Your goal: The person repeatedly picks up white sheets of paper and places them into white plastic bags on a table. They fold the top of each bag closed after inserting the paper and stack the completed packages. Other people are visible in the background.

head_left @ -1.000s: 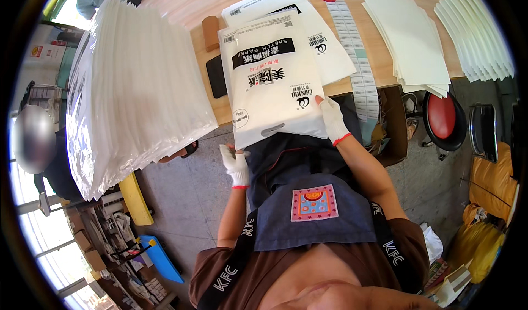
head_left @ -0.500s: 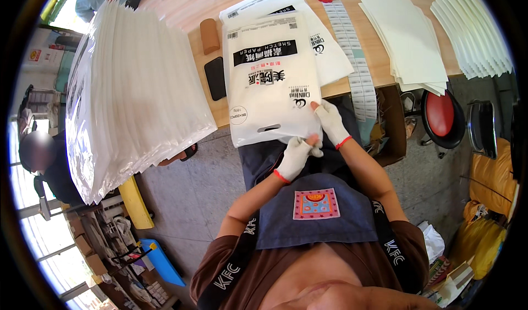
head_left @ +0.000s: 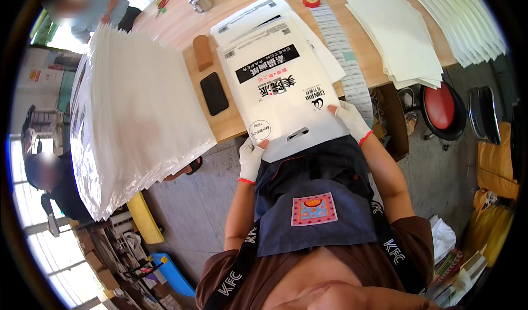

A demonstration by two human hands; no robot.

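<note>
A white plastic pack of sketch paper (head_left: 247, 104) with black print and a cut-out handle lies tilted at the table's near edge, its lower end over my lap. My left hand (head_left: 252, 159), in a white glove with bare fingertips and a red cuff, grips its lower left corner, thumb on top. On its right edge, near the lower corner, my right hand (head_left: 350, 118) holds on in a matching glove, thumb also on top. The other fingers of both hands are hidden under the pack. Beneath its far end lie more white packs (head_left: 324, 57).
A tall stack of clear plastic bags (head_left: 143, 101) stands at left. Near the pack are a black phone (head_left: 214, 94), a brown block (head_left: 202, 53), a metal cup (head_left: 201, 1) and a label strip (head_left: 344, 57). White paper stacks (head_left: 393, 35) lie right; a red stool (head_left: 441, 106) stands beyond the edge.
My left hand has moved left from the pack's lower right to its lower left corner. The pack has turned and slid slightly toward me. My right hand still grips its right side.
</note>
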